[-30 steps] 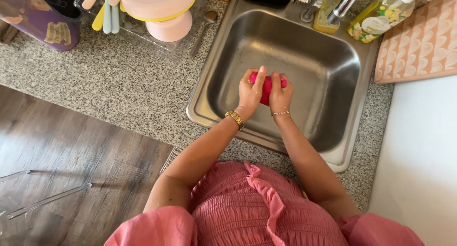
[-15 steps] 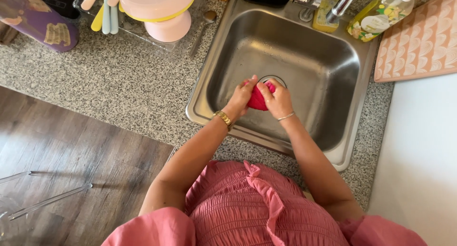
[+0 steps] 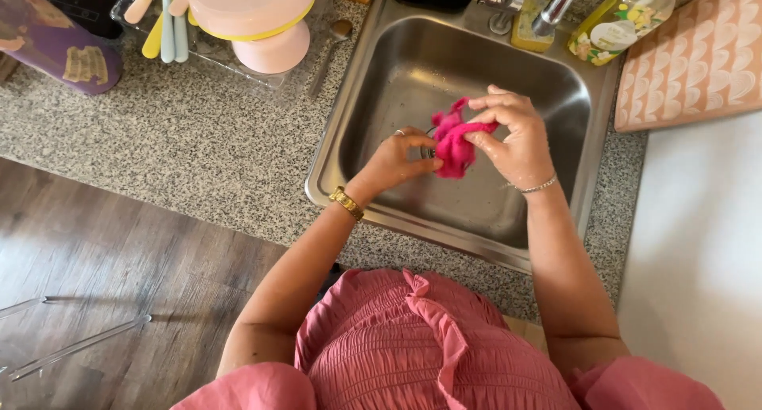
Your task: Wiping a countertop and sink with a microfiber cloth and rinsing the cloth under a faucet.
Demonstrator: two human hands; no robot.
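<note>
Speckled granite surface (image 3: 206, 164) surrounds a steel sink (image 3: 373, 84); wood floor lies below it. Over the sink, left hand (image 3: 394, 161) and right hand (image 3: 516, 132) fingers pinch a crumpled pink cloth (image 3: 455, 142).

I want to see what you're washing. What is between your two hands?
In the head view, a bright pink cloth sits between the left hand and right hand, over the steel sink.

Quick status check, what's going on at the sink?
Left hand and right hand both gripping pink cloth. Held over steel sink. Nothing blocking.
</note>
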